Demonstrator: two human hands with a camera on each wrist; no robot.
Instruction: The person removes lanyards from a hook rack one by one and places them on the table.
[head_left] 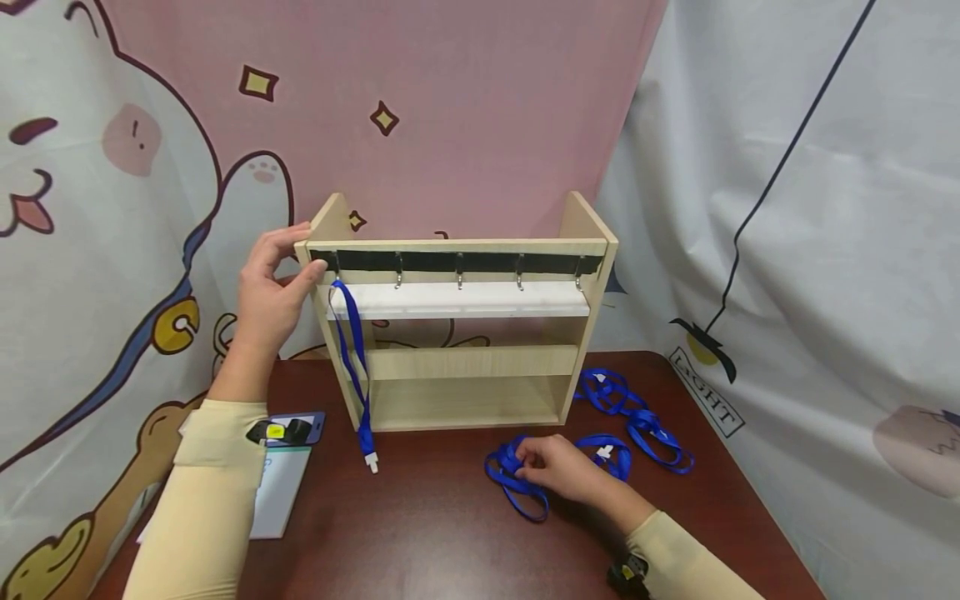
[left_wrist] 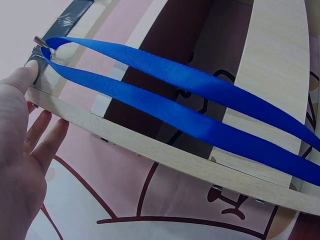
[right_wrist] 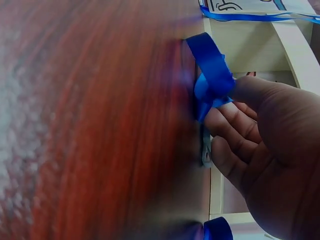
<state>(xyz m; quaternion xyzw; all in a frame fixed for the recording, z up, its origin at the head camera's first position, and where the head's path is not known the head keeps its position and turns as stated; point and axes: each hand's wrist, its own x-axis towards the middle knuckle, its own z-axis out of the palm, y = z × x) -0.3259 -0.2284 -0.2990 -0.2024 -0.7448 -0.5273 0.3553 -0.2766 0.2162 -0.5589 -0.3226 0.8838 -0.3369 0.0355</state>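
Observation:
A pale wooden rack stands on the table with a row of small metal hooks along a black strip. My left hand grips its upper left corner, thumb on the front and fingers behind the side panel. From the leftmost hook hangs a blue lanyard, its white clip at the bottom; the left wrist view shows its two straps close up. In front of the rack's right end, my right hand pinches a bunched blue lanyard between thumb and fingers, low over the table.
More blue lanyards lie in loose coils on the right of the dark red table. Left of the rack are a blue card holder and a white card, partly behind my left sleeve. Printed curtains hang behind and beside the table.

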